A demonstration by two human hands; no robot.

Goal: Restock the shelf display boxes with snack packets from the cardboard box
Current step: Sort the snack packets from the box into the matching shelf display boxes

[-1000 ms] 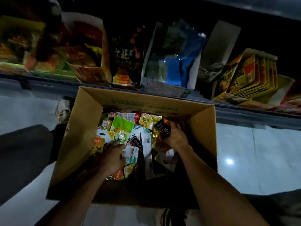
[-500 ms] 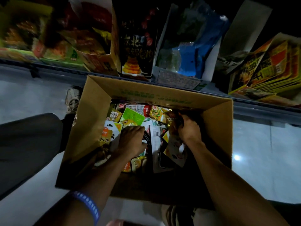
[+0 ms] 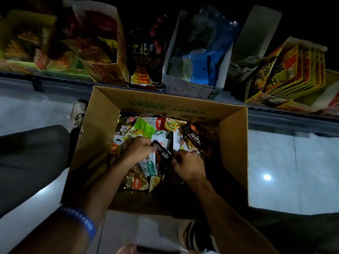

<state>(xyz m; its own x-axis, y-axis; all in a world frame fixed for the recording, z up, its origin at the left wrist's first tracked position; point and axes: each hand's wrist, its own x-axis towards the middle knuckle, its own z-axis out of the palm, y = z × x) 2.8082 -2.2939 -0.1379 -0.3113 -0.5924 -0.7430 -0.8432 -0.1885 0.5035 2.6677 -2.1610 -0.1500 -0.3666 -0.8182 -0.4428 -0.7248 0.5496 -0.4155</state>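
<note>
Cardboard box [image 3: 102, 125], ctr frame below shelf boxes [image 3: 192, 83]: right hand [image 3: 189, 166] has come in from box's upper right to ctr, fingers curled, load unclear; left hand [image 3: 140, 149] now pinching dark packet [image 3: 162, 152] — picking underway, nothing shelved yet.

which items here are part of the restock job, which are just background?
Job:
- cardboard box
- loose snack packets inside it
- dark packet gripped by left hand
- right hand in the box, grip contents unclear
- shelf display boxes

Background:
- blue wristband
- shoes
- floor tiles
</note>
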